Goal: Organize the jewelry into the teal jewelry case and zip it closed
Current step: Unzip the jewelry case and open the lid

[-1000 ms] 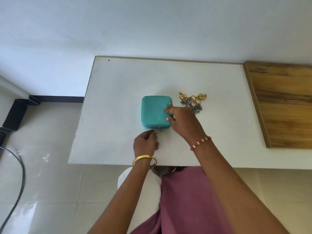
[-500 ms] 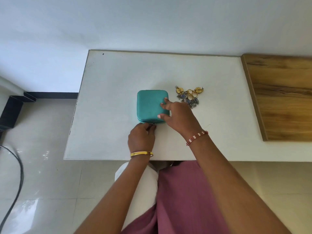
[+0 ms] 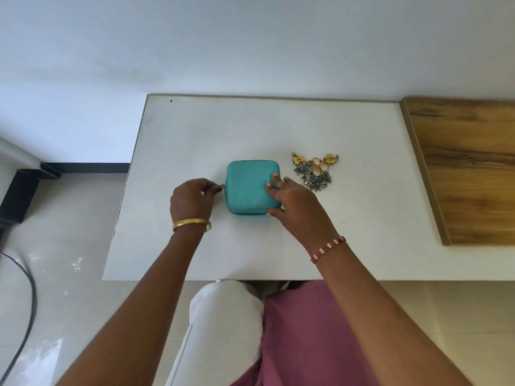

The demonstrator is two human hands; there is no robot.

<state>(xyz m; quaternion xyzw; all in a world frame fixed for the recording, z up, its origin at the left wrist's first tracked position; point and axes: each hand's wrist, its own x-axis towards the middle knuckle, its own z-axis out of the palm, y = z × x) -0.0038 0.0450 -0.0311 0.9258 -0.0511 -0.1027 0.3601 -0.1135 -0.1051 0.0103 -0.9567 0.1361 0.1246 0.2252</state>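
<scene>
A square teal jewelry case [image 3: 250, 185] lies flat with its lid down on the white table [image 3: 195, 129]. My left hand [image 3: 192, 197] is at the case's left side, fingertips pinched on the small metal zipper pull [image 3: 221, 188]. My right hand [image 3: 292, 201] rests on the lid's right part and wraps the near right corner, holding the case in place. A heap of jewelry [image 3: 315, 171], gold rings, gold floral earrings and blue-silver pieces, lies on the table just right of the case, partly behind my right fingers.
A wooden panel [image 3: 468, 168] adjoins the table on the right. The wall runs along the table's far edge. A black cable [image 3: 28, 296] curves over the tiled floor at left. My lap, in white and mauve cloth, sits below the near table edge.
My left hand has pulled the zipper pull from the case's front edge round the near left corner to its left side. My right hand stayed on the lid.
</scene>
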